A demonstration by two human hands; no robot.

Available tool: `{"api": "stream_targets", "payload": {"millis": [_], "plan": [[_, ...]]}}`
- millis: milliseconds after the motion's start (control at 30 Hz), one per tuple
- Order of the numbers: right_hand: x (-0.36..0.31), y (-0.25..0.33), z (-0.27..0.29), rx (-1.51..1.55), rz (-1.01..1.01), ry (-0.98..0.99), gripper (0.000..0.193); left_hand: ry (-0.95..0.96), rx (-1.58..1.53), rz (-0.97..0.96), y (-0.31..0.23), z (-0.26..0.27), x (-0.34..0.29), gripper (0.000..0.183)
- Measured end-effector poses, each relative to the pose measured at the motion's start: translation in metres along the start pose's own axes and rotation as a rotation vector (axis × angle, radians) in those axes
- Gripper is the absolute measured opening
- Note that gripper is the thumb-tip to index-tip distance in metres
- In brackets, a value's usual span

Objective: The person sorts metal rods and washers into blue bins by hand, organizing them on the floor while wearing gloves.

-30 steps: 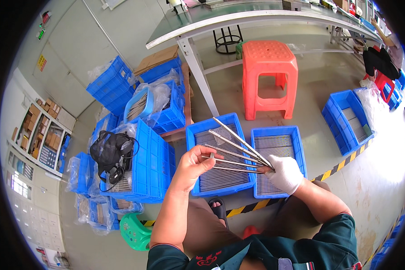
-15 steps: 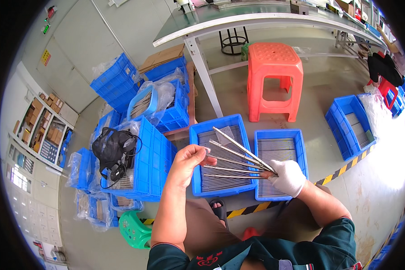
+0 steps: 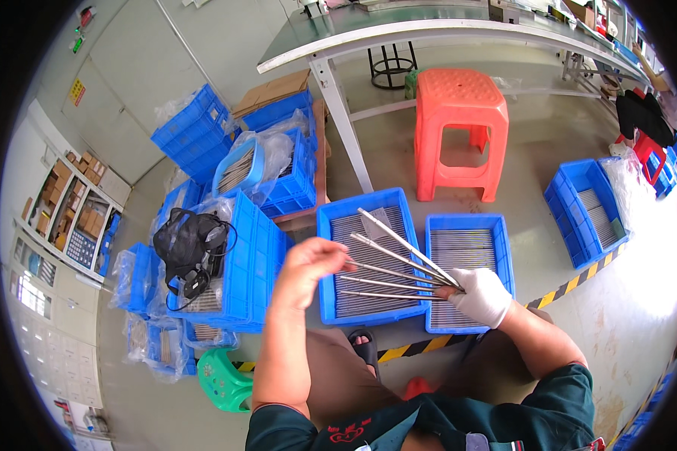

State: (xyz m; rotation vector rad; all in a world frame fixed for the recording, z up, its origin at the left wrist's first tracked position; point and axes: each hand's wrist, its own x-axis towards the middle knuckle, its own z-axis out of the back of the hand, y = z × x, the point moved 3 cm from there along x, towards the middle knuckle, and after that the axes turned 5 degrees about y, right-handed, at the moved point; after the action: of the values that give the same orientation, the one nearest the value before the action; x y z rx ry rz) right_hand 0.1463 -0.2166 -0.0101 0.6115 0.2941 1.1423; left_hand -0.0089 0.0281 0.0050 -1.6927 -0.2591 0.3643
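Holding metal rods (image 3: 406, 246): right hand (image 3: 483, 298)

Centre frame, the gloved right hand (image 3: 483, 298) grips fanned rods (image 3: 406, 246) — the bare left hand (image 3: 308, 264) is near their tips. Below them, blue bins (image 3: 376, 314) hold more rods — red stool (image 3: 462, 89) upper right, counter (image 3: 338, 28) along the top.

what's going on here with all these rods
A seated person holds a spread fan of thin metal rods in the gloved right hand. The bare left hand is at the far ends of the rods; whether its fingers touch one is hard to tell. Just beyond, two blue bins stand side by side on the floor, both holding rows of similar rods, with a red stool behind them.
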Motion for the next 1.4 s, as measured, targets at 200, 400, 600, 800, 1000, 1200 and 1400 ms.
{"api": "stream_targets", "payload": {"millis": [200,400,600,800,1000,1200,1400], "plan": [[-0.005,-0.012,-0.016,0.833,-0.402,0.485,0.035,-0.036,-0.046,-0.079,0.001,-0.004,0.002,0.027],[-0.006,-0.003,-0.015,0.965,-0.460,0.595,0.032,0.100,-0.061,-0.079,-0.003,-0.006,0.001,0.025],[-0.007,-0.005,-0.019,1.065,-0.513,0.648,0.030,0.115,-0.075,-0.130,-0.002,-0.005,0.001,0.027],[-0.008,-0.006,-0.020,1.180,-0.593,0.703,0.030,0.134,-0.064,-0.146,-0.001,-0.005,0.000,0.030],[-0.011,-0.003,-0.029,1.218,-0.540,0.690,0.031,0.263,0.034,-0.081,-0.008,-0.021,-0.005,0.034],[-0.012,-0.005,-0.027,1.130,-0.493,0.706,0.031,-0.007,0.064,-0.204,-0.017,0.010,-0.007,0.034],[-0.010,-0.002,-0.024,1.001,-0.532,0.751,0.034,0.176,0.070,-0.182,-0.012,-0.007,-0.004,0.035]]}}
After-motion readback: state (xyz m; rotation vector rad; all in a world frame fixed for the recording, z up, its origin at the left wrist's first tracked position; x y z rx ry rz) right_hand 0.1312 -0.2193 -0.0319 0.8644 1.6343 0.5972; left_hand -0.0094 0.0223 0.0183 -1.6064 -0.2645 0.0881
